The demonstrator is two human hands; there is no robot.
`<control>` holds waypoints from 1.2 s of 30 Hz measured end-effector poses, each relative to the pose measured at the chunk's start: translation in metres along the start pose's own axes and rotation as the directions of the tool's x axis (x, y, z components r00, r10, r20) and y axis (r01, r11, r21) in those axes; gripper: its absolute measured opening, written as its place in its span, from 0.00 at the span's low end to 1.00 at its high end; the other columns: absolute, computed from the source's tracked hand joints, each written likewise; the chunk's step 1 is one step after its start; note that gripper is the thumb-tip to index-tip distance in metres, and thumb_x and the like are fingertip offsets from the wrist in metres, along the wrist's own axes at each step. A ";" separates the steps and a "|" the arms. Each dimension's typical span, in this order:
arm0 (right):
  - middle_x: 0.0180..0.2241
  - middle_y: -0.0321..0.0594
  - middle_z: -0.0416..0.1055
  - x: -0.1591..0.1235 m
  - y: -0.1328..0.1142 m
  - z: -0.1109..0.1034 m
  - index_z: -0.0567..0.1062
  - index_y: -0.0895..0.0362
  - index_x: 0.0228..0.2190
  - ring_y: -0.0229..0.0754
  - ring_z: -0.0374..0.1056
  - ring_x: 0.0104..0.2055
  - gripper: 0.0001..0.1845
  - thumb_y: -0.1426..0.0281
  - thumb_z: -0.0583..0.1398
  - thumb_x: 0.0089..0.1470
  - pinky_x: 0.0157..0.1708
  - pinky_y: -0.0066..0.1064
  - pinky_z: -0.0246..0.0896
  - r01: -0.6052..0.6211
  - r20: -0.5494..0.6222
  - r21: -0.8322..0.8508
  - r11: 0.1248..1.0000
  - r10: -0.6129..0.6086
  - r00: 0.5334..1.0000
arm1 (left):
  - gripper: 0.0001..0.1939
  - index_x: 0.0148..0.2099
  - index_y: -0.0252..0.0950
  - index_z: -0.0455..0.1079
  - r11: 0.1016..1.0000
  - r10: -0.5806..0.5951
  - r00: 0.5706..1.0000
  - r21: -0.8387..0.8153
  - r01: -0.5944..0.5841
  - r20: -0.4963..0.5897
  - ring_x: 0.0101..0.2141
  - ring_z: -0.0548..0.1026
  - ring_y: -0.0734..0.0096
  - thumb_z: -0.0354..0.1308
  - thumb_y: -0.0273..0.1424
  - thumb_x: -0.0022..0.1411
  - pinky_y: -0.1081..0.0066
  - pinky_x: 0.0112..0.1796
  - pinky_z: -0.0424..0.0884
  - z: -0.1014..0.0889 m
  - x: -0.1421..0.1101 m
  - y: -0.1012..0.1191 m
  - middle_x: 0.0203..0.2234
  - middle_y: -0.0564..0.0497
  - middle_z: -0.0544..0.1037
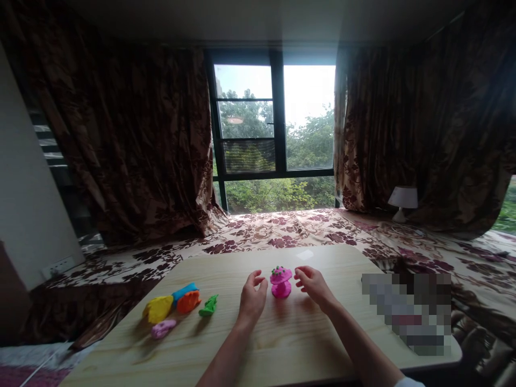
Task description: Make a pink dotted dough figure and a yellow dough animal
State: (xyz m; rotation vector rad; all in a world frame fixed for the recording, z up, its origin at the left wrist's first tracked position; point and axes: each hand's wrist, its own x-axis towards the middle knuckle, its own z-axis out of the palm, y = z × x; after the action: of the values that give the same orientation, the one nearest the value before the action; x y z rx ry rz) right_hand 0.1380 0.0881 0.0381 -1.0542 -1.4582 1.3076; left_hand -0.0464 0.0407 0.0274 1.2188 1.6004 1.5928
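Observation:
A pink modelling-clay mushroom shape point(281, 289) stands upright on the wooden table, its cap dotted with small green bits. My left hand point(253, 295) is just to its left, fingers curved and apart, holding nothing. On the other side my right hand point(312, 285) hovers close to the cap with bent, parted fingers and nothing in them. Neither hand appears to touch the pink piece. Left of my hands lie lumps of clay: green point(208, 306), orange point(188, 302), blue point(184, 293), yellow point(158, 309) and light pink point(163, 329).
The pale table point(294, 344) has rounded corners. A blurred-out patch point(411, 314) covers something at its right edge. Beyond it, a flowered cloth point(282, 231) spreads below the window, and a small white lamp point(403, 199) stands at the right by the curtains.

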 end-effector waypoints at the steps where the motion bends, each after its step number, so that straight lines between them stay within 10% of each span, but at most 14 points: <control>1: 0.34 0.38 0.70 -0.002 -0.001 0.002 0.69 0.61 0.40 0.36 0.68 0.30 0.14 0.63 0.56 0.58 0.30 0.31 0.65 0.014 -0.015 0.004 1.000 -0.014 1.000 | 0.16 0.50 0.36 0.64 1.000 -0.002 1.000 0.006 0.002 -0.003 0.43 0.71 0.64 0.53 0.35 0.61 0.57 0.42 0.69 0.001 -0.001 0.001 0.47 0.46 0.70; 21: 0.34 0.42 0.73 -0.011 0.007 0.023 0.58 0.59 0.51 0.47 0.73 0.36 0.36 0.68 0.65 0.41 0.33 0.37 0.69 0.060 0.027 0.356 0.932 -0.074 0.997 | 0.38 0.62 0.42 0.50 0.946 0.069 0.995 -0.322 -0.043 0.069 0.42 0.75 0.64 0.59 0.24 0.50 0.67 0.42 0.67 0.017 -0.019 -0.001 0.43 0.44 0.77; 36: 0.33 0.38 0.74 -0.006 0.015 0.020 0.64 0.58 0.49 0.37 0.70 0.26 0.30 0.75 0.56 0.40 0.20 0.24 0.61 0.105 0.027 0.102 0.989 -0.108 0.994 | 0.14 0.49 0.34 0.65 0.723 -0.167 0.961 -0.636 0.270 0.219 0.37 0.73 0.68 0.54 0.33 0.61 0.63 0.36 0.72 0.015 -0.005 0.007 0.41 0.48 0.73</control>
State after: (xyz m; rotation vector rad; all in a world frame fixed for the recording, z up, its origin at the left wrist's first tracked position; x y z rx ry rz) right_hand 0.1210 0.0786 0.0222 -0.8819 -1.4378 1.3128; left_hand -0.0296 0.0422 0.0314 0.6999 0.8960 1.6536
